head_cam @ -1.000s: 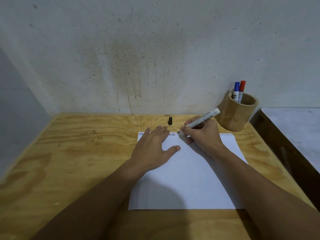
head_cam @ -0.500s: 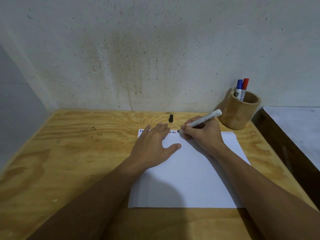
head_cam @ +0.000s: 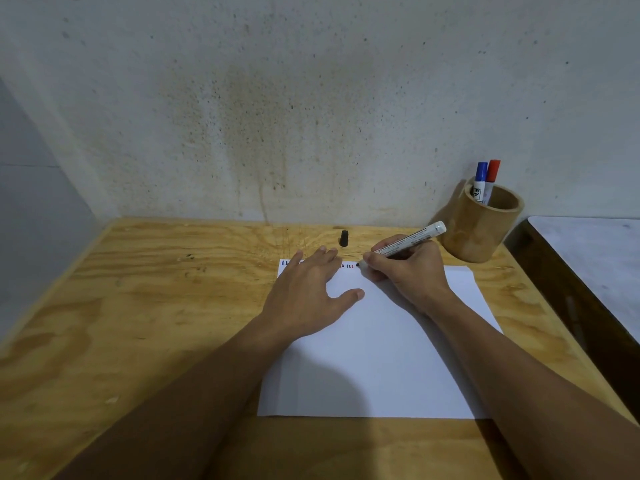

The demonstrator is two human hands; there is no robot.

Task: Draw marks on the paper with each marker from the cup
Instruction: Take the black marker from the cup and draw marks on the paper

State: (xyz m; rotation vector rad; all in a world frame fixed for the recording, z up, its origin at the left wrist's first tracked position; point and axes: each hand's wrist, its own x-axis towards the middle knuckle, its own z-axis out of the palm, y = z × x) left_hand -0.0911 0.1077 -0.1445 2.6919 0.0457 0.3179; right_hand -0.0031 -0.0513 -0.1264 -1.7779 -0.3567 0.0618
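A white sheet of paper [head_cam: 377,351] lies on the wooden table [head_cam: 145,306]. My left hand [head_cam: 308,296] rests flat on the sheet's far left part, fingers spread. My right hand [head_cam: 408,271] grips an uncapped white marker [head_cam: 408,241], its dark tip touching the paper's far edge beside a row of short blue, red and black marks [head_cam: 349,266]. A black cap [head_cam: 343,238] stands on the table just beyond the paper. At the back right, a wooden cup [head_cam: 479,226] holds a blue-capped marker [head_cam: 480,181] and a red-capped marker [head_cam: 492,178].
A stained grey wall [head_cam: 311,116] closes off the back of the table. To the right, across a dark gap, sits a second surface with a pale top [head_cam: 595,258]. Bare wood stretches to the left of the paper.
The view has shifted slightly. My right hand with the marker has edged a little to the right along the paper's far edge; my left hand stays flat on the sheet.
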